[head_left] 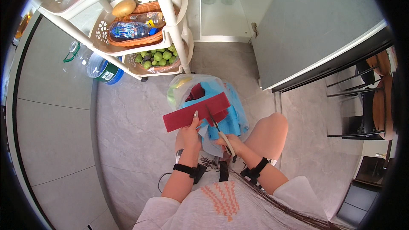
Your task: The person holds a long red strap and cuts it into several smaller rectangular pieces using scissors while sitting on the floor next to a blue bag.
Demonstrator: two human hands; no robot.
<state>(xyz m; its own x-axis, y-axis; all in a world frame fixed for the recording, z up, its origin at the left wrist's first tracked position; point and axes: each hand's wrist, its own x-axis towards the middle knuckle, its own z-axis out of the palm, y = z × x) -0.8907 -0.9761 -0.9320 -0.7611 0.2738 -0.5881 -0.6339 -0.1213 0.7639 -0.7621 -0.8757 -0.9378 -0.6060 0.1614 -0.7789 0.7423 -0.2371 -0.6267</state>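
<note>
My left hand [190, 131] grips a long dark-red strip [182, 116], fabric or sponge-like, from below, thumb on top. In my right hand [232, 143] is a pair of scissors [227, 143] with pale handles, its blades at the strip's lower edge, right of my left thumb. How far the blades have cut in cannot be told. Beneath lies a translucent plastic bag [204, 78] with light-blue pieces [235, 124] of material and more dark-red pieces [197, 92], resting at my lap and the floor.
A cream plastic rack [127, 50] holding bottles, a potato-like item and green round fruits stands at the upper left. Beside it is a large water jug [104, 68]. An open cabinet door [306, 28] reaches in from the upper right. Chairs [381, 108] stand at the far right.
</note>
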